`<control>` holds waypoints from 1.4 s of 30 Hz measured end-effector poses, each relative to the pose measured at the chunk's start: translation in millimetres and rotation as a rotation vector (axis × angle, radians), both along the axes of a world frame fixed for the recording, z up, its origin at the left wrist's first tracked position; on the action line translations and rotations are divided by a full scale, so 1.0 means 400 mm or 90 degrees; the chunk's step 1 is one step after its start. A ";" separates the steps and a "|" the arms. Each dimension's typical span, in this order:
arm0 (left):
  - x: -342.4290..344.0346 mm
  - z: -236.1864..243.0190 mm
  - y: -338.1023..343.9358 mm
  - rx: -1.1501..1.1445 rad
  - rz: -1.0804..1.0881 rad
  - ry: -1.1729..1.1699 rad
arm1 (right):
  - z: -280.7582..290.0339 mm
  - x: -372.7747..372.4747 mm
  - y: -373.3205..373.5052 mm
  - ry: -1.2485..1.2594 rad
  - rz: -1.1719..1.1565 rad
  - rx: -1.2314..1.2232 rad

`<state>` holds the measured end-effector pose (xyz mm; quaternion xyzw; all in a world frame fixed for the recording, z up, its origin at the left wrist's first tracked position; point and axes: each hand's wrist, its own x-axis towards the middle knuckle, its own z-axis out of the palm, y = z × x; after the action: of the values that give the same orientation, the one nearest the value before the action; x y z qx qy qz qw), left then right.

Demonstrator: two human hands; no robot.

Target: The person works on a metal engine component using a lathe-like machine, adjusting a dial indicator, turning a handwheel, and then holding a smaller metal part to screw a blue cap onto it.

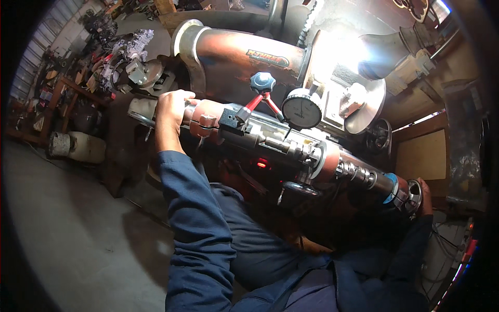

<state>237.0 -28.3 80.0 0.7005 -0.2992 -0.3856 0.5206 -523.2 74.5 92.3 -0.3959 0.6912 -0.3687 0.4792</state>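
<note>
Metal handwheel (round), right hand at rim

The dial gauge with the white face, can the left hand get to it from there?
Probably yes: nothing covers the face of the dial gauge. But the left hand would have to move right and go around the red-armed holder with the blue knob, which stands between them.
</note>
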 end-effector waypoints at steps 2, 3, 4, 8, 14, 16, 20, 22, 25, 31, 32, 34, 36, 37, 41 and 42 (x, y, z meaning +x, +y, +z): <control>0.001 -0.006 -0.001 0.006 -0.010 -0.019 | -0.008 -0.004 0.003 -0.014 -0.032 -0.002; 0.002 -0.008 -0.001 0.010 -0.019 -0.037 | -0.011 -0.009 0.003 -0.015 -0.033 -0.001; 0.002 -0.009 -0.002 0.010 -0.020 -0.036 | -0.008 -0.010 0.002 -0.014 -0.019 -0.008; -0.002 -0.002 0.001 0.034 -0.020 -0.043 | 0.022 0.032 0.002 0.012 -0.018 0.023; -0.008 0.006 0.005 0.038 -0.025 -0.039 | 0.027 0.047 0.000 0.000 -0.019 0.027; -0.008 0.007 0.007 0.036 -0.025 -0.040 | 0.006 -0.013 -0.008 -0.041 0.013 0.051; -0.011 -0.003 -0.001 0.025 -0.026 -0.042 | -0.095 -0.186 -0.016 -0.058 -0.019 0.119; -0.008 -0.003 0.001 0.014 -0.021 -0.049 | -0.123 -0.187 -0.007 -0.047 -0.053 0.146; -0.006 -0.007 -0.002 0.021 -0.012 -0.052 | -0.143 -0.210 -0.003 -0.046 -0.061 0.141; -0.006 -0.004 0.002 0.009 -0.010 -0.057 | -0.158 -0.216 -0.007 -0.039 -0.057 0.115; -0.007 -0.005 -0.001 0.012 -0.008 -0.058 | -0.155 -0.216 -0.010 -0.036 -0.056 0.109; -0.010 -0.004 -0.002 0.014 -0.007 -0.058 | -0.143 -0.214 -0.014 -0.024 -0.047 0.086; -0.015 0.003 -0.002 0.029 -0.024 -0.044 | -0.125 -0.210 -0.018 -0.009 -0.036 0.055; -0.013 0.005 -0.001 0.028 -0.022 -0.044 | -0.111 -0.190 -0.021 0.001 -0.025 0.039; -0.006 0.008 0.003 0.042 -0.014 -0.054 | -0.003 -0.029 -0.009 0.056 0.031 0.002; -0.007 0.009 0.003 0.039 -0.017 -0.062 | 0.007 -0.017 -0.006 0.057 0.031 0.001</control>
<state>234.1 -27.1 83.7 0.7300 -0.3216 -0.3670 0.4786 -530.1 72.2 95.0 -0.4280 0.7025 -0.3381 0.4571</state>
